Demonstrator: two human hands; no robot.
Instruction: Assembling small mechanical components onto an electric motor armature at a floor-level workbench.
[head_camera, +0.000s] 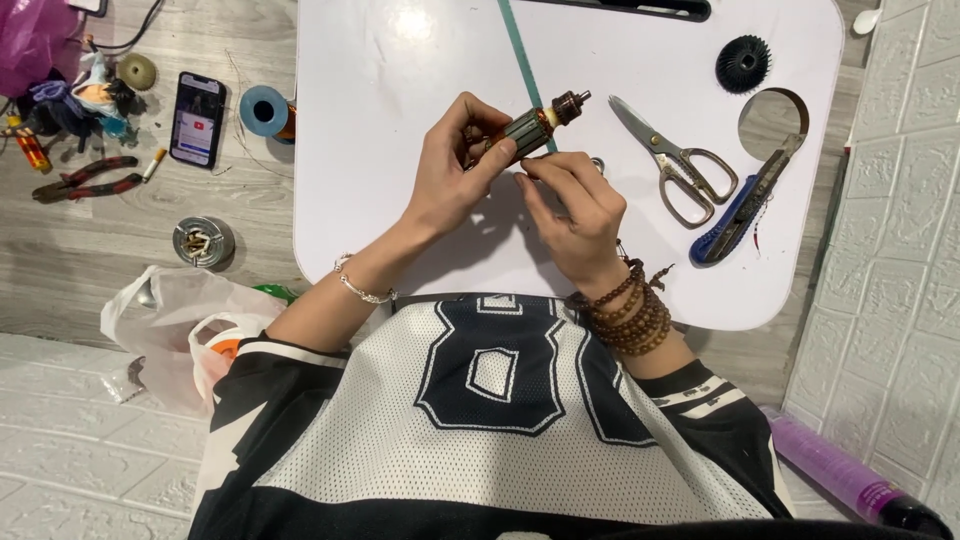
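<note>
Two hands meet over the white bench (400, 200), both on a small motor rotor (535, 125) held just above it. The left hand (450, 170) wraps the rotor's lower end, fingers closed round it, so that end is hidden. The right hand (570, 205) pinches at the rotor's side with thumb and forefinger; what sits between those tips is too small to make out. Only the rotor's dark winding body and its brown tip show.

Right of the hands lie scissors (680, 165) and a blue knife (745, 205), near each other. A black gear (742, 63) sits beyond them by a round hole (772, 122) in the bench. On the floor to the left lie a phone (197, 118) and pliers (85, 180).
</note>
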